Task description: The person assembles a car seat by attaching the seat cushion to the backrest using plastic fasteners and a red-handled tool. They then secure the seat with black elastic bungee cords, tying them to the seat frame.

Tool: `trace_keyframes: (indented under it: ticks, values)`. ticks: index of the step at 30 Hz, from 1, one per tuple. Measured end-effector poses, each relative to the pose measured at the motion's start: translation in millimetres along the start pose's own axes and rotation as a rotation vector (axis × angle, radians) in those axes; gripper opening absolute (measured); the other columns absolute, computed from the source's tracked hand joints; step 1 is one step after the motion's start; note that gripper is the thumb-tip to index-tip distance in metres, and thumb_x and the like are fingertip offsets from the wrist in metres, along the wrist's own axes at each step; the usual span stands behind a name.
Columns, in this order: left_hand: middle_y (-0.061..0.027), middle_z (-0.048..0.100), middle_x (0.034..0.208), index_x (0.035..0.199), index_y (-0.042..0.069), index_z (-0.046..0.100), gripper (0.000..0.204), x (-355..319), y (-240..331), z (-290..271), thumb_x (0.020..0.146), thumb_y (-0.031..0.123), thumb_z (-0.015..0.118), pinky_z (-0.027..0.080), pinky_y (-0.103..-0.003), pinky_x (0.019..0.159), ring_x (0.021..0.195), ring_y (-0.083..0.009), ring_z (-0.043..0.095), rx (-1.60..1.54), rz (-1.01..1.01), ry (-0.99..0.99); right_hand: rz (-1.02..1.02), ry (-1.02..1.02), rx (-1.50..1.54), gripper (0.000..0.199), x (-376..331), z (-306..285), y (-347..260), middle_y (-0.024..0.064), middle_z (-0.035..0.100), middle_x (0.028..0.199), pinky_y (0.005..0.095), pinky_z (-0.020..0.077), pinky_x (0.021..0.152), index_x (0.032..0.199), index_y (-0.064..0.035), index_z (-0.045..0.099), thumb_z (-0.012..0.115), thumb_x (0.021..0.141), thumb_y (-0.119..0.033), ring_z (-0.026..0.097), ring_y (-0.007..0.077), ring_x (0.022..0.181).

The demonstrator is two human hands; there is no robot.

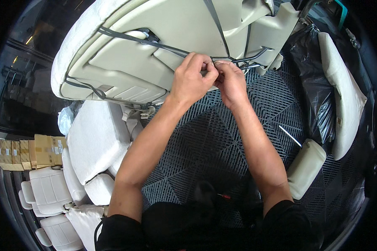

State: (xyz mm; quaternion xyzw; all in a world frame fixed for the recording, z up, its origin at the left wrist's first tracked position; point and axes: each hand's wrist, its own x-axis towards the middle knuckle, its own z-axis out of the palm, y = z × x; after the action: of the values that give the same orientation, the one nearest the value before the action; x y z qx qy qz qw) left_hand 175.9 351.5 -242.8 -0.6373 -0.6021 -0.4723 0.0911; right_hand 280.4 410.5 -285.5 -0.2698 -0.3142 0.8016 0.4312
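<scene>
A car seat back with a beige plastic rear panel and pale fabric edge stands in front of me. Dark grey straps run across the panel and converge at my fingers. My left hand is closed, thumb and forefinger pinching the strap near the panel's lower edge. Right beside it, my right hand pinches at the same spot with its fingers curled. The bit of strap between the fingertips is mostly hidden. Just right of my hands, a dark metal rod sticks out by the seat's bracket.
Pale seats and cardboard boxes are on the left. At right lie a black plastic bag, a pale seat piece, a beige cushion and a thin white rod. Dark grid matting covers the floor.
</scene>
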Motion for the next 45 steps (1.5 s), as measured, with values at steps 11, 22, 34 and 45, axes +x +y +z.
trace_keyframes:
  ticks: [11,22,34,45]
  values:
    - [-0.0132,0.069,0.086,0.09,-0.002,0.066,0.01,-1.1,2.5,-2.1,0.081,0.001,0.069,0.061,-0.03,0.069,0.076,-0.017,0.072,-0.024,-0.062,-0.018,0.053,0.051,0.164,0.015,-1.5,17.5,-10.1,-0.0007,0.061,0.071,0.0252,0.0467,0.055,0.083,-0.0074,0.063,0.064,0.091,-0.02,0.056,0.0098,0.059]
    - [-0.0152,0.067,0.08,0.093,-0.002,0.067,0.015,14.7,14.4,-23.6,0.087,0.012,0.068,0.056,-0.039,0.07,0.075,-0.03,0.07,0.123,-0.058,-0.26,-0.006,-0.061,0.286,0.013,-5.7,0.5,2.4,0.0016,0.055,0.068,0.0277,0.045,0.058,0.077,-0.0073,0.056,0.059,0.088,-0.011,0.051,0.0123,0.058]
    - [-0.009,0.062,0.074,0.081,0.0,0.063,0.027,-16.9,27.0,-119.8,0.095,0.023,0.06,0.045,-0.031,0.066,0.07,-0.0189,0.06,-0.245,-0.3,-0.386,-0.06,0.231,0.298,0.01,12.8,-53.9,-17.3,0.0,0.049,0.069,0.0305,0.045,0.061,0.08,-0.0109,0.054,0.057,0.088,-0.017,0.047,0.0126,0.059]
    - [-0.0106,0.068,0.084,0.104,-0.001,0.067,0.015,-17.9,43.4,-141.7,0.096,0.01,0.061,0.052,-0.031,0.07,0.078,-0.0193,0.068,-0.101,-0.116,-0.367,-0.298,-0.367,-0.369,0.023,-89.8,51.1,-47.9,0.0011,0.062,0.086,0.0221,0.0477,0.071,0.112,0.0,0.068,0.07,0.09,-0.006,0.059,0.0086,0.079]
